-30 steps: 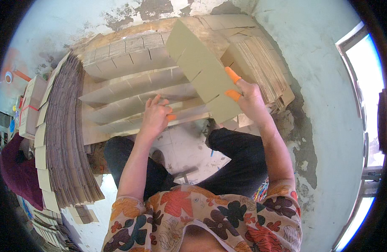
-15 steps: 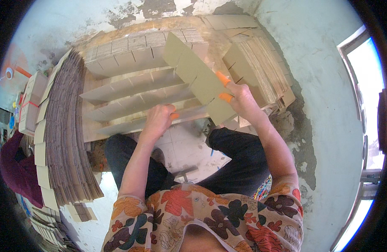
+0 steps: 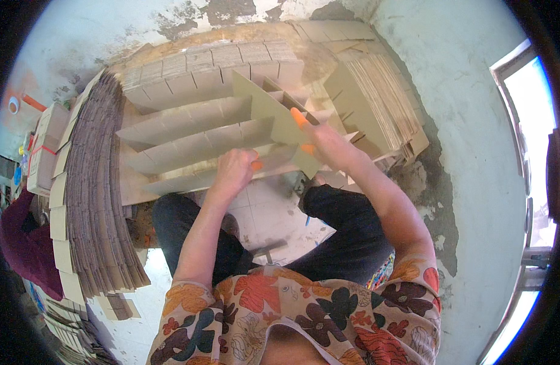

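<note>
My right hand (image 3: 327,145), with orange finger covers, grips the upper edge of a slotted cardboard divider (image 3: 261,111). That divider stands on edge across the right part of several upright cardboard strips. My left hand (image 3: 236,170) is closed at the nearest long strip (image 3: 185,181), with an orange cover on a finger. Behind it stand a middle strip (image 3: 201,146) and a farther strip (image 3: 185,119), roughly parallel, both slotted. Whether the divider's slots are fully seated on the strips I cannot tell. The lower part of the divider is partly hidden by my right hand.
A row of stacked slotted strips (image 3: 213,64) lies at the back, and a stack of dividers (image 3: 383,100) leans at the right. A tall cardboard pile (image 3: 97,182) fills the left side. Beyond it are a taped box (image 3: 44,152) and another person's dark red sleeve (image 3: 30,249).
My right hand has moved left and down, bringing the divider lower across the strips. Small cardboard cells behind it have come into view. The left hand has barely shifted.
</note>
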A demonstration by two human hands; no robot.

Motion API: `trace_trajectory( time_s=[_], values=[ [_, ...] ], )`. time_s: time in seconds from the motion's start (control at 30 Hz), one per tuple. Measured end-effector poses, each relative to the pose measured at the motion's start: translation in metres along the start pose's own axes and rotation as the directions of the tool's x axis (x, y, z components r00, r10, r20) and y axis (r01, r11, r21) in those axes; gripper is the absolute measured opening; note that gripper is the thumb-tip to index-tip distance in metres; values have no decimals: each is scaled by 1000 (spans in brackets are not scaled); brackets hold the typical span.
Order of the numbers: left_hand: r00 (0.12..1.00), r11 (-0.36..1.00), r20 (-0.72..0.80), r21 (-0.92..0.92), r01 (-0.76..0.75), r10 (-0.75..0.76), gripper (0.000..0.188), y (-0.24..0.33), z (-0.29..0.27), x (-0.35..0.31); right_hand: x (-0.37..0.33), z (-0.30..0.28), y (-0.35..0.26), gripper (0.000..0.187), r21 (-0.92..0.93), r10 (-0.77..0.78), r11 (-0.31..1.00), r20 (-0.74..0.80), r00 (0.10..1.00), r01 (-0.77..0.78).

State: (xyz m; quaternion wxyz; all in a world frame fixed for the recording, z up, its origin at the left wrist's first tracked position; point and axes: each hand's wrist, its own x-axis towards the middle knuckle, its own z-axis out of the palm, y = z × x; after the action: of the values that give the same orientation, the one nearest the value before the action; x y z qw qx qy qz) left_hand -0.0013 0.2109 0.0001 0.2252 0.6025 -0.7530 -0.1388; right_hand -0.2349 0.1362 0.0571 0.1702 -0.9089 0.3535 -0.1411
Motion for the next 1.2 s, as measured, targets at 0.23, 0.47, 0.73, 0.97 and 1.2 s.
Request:
trace_trajectory(
  time_s=[0.23, 0.47, 0.73, 0.97, 1.2],
  values=[
    [999, 1000, -34, 30, -10, 11, 23, -4, -2, 0, 14, -13, -28, 48, -230, 197, 965, 312, 929, -127],
    [998, 999, -60, -51, -9, 6, 25, 9, -22, -5, -10, -24, 8, 26, -300, 248, 915, -108, 963, -269],
    [988, 998, -151, 61, 19, -9, 34, -4, -42, -27, -67, -19, 132, 54, -568, 405, 567, -439, 802, -597],
    [985, 995, -160, 61, 72, -62, 33, -2, -47, -33, -65, -40, 141, 39, -274, 535, 621, -537, 652, -735],
    [977, 999, -212, 24, 36, -30, 29, -6, -43, -39, -35, -83, 47, 35, -97, 324, 807, -752, 574, -583]
  ],
)
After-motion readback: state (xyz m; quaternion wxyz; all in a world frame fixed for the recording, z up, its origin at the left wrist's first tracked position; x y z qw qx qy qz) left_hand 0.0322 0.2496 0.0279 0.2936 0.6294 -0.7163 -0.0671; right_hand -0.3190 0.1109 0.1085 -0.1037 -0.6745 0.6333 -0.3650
